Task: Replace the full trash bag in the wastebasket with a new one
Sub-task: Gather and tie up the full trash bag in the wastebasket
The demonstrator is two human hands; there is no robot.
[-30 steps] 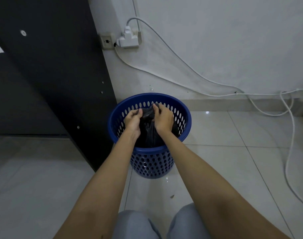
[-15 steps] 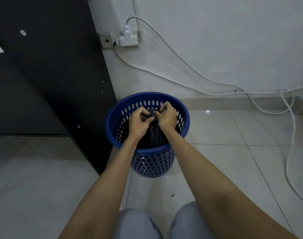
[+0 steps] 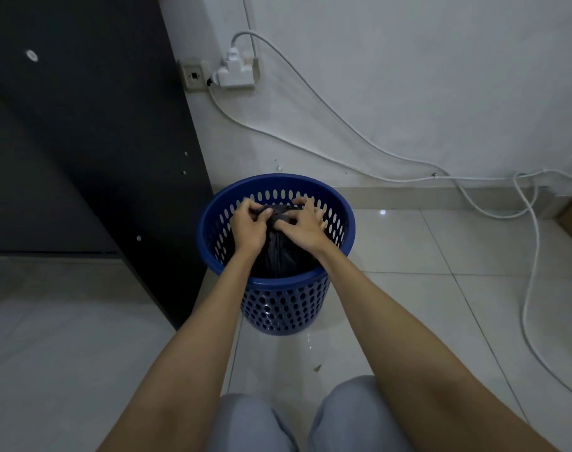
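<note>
Black plastic trash bag (image 3: 279, 252) sits inside the round blue perforated plastic wastebasket (image 3: 278, 298), which stands on the pale tiled floor (image 3: 408, 288) beside a dark cabinet panel (image 3: 98, 158). Both hands, left (image 3: 248, 226) and right (image 3: 302, 228), pinch the bag's gathered top, fingers curled around the bunched plastic above the rim.

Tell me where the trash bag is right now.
Head view, centre: the bag sits inside the blue basket, both hands gripping its top.
</note>
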